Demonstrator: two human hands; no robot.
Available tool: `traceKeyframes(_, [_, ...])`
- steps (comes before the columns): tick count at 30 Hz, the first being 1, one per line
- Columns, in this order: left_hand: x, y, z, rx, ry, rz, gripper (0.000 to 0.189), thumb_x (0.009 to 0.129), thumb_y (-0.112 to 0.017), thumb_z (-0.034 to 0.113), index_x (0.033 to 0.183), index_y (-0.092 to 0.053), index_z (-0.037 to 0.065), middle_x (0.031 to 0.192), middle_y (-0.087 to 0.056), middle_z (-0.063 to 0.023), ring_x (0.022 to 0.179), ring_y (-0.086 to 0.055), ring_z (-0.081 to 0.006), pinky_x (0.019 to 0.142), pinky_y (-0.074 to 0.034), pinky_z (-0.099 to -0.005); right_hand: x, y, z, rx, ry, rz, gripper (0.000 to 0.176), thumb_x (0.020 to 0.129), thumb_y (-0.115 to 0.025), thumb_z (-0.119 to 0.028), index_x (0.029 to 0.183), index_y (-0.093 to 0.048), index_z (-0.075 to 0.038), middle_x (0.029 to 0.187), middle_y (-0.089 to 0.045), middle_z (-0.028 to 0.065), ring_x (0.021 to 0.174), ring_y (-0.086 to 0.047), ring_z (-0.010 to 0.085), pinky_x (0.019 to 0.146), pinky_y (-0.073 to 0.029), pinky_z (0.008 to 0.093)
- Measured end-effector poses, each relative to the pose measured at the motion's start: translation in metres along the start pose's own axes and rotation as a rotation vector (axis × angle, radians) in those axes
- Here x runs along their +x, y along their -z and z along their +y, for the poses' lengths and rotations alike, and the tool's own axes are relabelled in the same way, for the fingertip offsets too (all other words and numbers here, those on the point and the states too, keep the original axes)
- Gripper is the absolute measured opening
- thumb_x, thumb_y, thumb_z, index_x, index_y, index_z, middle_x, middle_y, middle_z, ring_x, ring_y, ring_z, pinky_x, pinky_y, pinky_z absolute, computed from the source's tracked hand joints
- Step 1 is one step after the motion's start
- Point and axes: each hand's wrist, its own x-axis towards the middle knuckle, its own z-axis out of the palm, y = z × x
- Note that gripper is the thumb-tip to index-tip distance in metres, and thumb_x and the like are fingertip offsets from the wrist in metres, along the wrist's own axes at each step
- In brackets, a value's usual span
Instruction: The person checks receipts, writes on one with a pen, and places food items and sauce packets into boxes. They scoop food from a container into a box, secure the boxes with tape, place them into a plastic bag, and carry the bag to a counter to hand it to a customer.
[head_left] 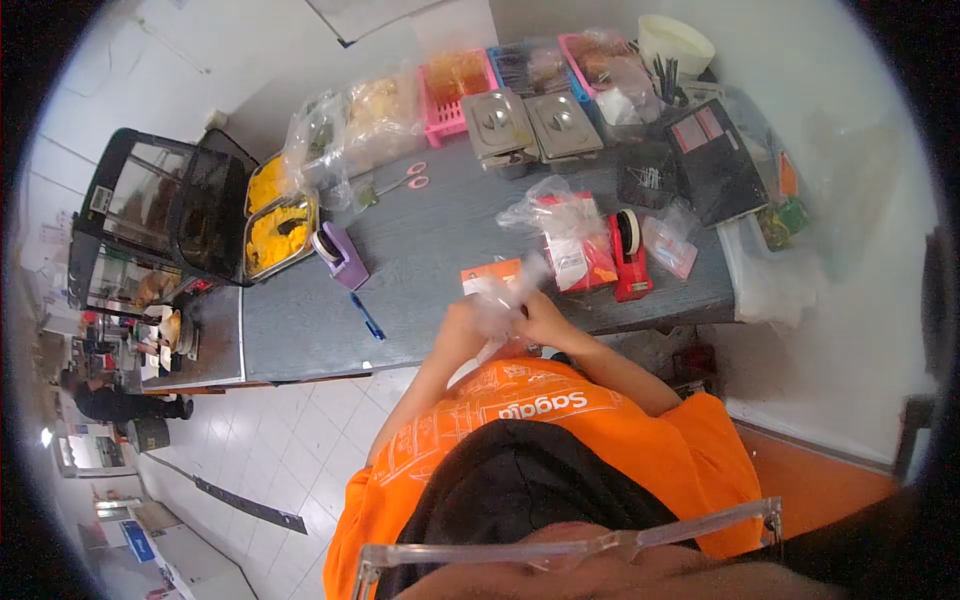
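Observation:
Close to my chest, at the table's front edge, both hands grip a crumpled clear plastic bag. My left hand is closed around its left side. My right hand is closed at its right side, with the fingertips partly hidden by the plastic. What the bag holds, if anything, cannot be made out. Just behind my hands lies an orange-and-white packet or card, partly covered by the bag. To the right are a red-and-white box with plastic bags on top and a red tape dispenser.
A purple tape dispenser, a blue pen and pink-handled scissors lie to the left. Metal trays of yellow food stand beside a glass display case. Lidded steel containers and a pink basket line the back.

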Motion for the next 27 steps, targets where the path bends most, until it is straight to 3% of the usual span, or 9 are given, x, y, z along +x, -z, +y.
traceKeyframes(3, [-0.008, -0.015, -0.023, -0.707, 0.471, 0.119, 0.023, 0.071, -0.057, 0.007, 0.094, -0.057, 0.002, 0.086, -0.057, -0.0143, 0.073, -0.056, -0.0259, 0.063, -0.047, -0.0323, -0.011, -0.004, -0.01, -0.085, -0.023, 0.157, 0.025, 0.068, -0.06, -0.005, 0.092, -0.055, -0.006, 0.088, -0.051, 0.0097, 0.079, -0.053, 0.026, 0.069, -0.044, 0.0303])
traceKeyframes(4, [-0.011, -0.021, -0.032, -0.941, 0.631, 0.16, 0.022, 0.074, -0.056, 0.007, 0.095, -0.057, 0.001, 0.089, -0.057, -0.0136, 0.074, -0.056, -0.0236, 0.065, -0.048, -0.0302, -0.011, -0.003, -0.013, -0.173, 0.283, 0.144, 0.028, 0.067, -0.062, -0.005, 0.095, -0.055, -0.006, 0.086, -0.049, 0.0092, 0.078, -0.052, 0.0263, 0.071, -0.043, 0.0311])
traceKeyframes(5, [-0.015, -0.025, -0.041, -1.173, 0.792, 0.203, 0.021, 0.077, -0.055, 0.007, 0.097, -0.056, 0.0, 0.091, -0.057, -0.0128, 0.076, -0.057, -0.0214, 0.066, -0.049, -0.0281, -0.01, -0.004, -0.018, -0.17, 0.281, 0.146, 0.028, 0.067, -0.062, -0.005, 0.095, -0.055, -0.006, 0.086, -0.049, 0.0092, 0.078, -0.052, 0.0263, 0.071, -0.043, 0.0311])
traceKeyframes(7, [-0.024, -0.034, -0.059, -1.242, 0.82, 0.18, 0.023, 0.078, -0.054, 0.008, 0.1, -0.054, -0.001, 0.093, -0.056, -0.013, 0.079, -0.056, -0.0211, 0.069, -0.048, -0.0282, -0.009, -0.009, -0.025, -0.372, 0.435, 0.019, 0.027, 0.068, -0.062, -0.005, 0.094, -0.056, -0.005, 0.086, -0.049, 0.0095, 0.08, -0.052, 0.0252, 0.072, -0.043, 0.0315])
traceKeyframes(12, [-0.046, -0.05, -0.088, -1.537, 0.904, 0.108, 0.034, 0.081, -0.053, 0.009, 0.11, -0.045, -0.007, 0.098, -0.054, -0.0139, 0.091, -0.054, -0.02, 0.081, -0.046, -0.0285, -0.007, -0.011, -0.02, -0.259, 0.448, 0.03, 0.015, 0.075, -0.057, -0.003, 0.09, -0.058, -0.004, 0.083, -0.055, 0.008, 0.076, -0.054, 0.0214, 0.068, -0.044, 0.0291])
traceKeyframes(14, [-0.054, -0.055, -0.089, -1.785, 0.833, 0.088, 0.033, 0.081, -0.052, 0.009, 0.111, -0.046, -0.004, 0.102, -0.053, -0.0127, 0.094, -0.053, -0.021, 0.084, -0.045, -0.0307, -0.009, -0.018, -0.015, 0.142, 0.003, 0.01, 0.016, 0.08, -0.053, -0.004, 0.096, -0.056, -0.002, 0.078, -0.057, 0.0056, 0.067, -0.054, 0.0145, 0.062, -0.045, 0.0251])
traceKeyframes(18, [-0.054, -0.059, -0.085, -1.868, 0.795, 0.094, 0.029, 0.082, -0.051, 0.008, 0.109, -0.047, -0.003, 0.104, -0.052, -0.0119, 0.096, -0.052, -0.022, 0.088, -0.043, -0.0335, 0.004, -0.006, -0.036, 0.595, -0.36, -0.043, 0.026, 0.082, -0.052, -0.004, 0.108, -0.049, 0.0, 0.075, -0.058, 0.0065, 0.062, -0.053, 0.0103, 0.057, -0.045, 0.0219])
traceKeyframes(20, [-0.041, -0.029, -0.039, -1.269, 0.785, 0.102, 0.026, 0.082, -0.05, 0.008, 0.106, -0.048, -0.002, 0.106, -0.051, -0.012, 0.098, -0.052, -0.023, 0.088, -0.043, -0.0358, 0.007, -0.005, -0.031, 0.586, -0.367, -0.076, 0.025, 0.082, -0.052, -0.005, 0.107, -0.05, -0.001, 0.074, -0.058, 0.0061, 0.061, -0.053, 0.0102, 0.056, -0.045, 0.0219])
traceKeyframes(27, [-0.043, -0.035, -0.046, -1.34, 0.722, 0.131, 0.025, 0.082, -0.049, 0.006, 0.105, -0.047, -0.003, 0.107, -0.051, -0.0141, 0.098, -0.052, -0.0244, 0.088, -0.043, -0.0366, 0.009, -0.003, -0.027, 0.585, -0.352, -0.144, 0.022, 0.082, -0.053, -0.006, 0.103, -0.051, 0.0, 0.072, -0.056, 0.0044, 0.058, -0.053, 0.0098, 0.053, -0.044, 0.022])
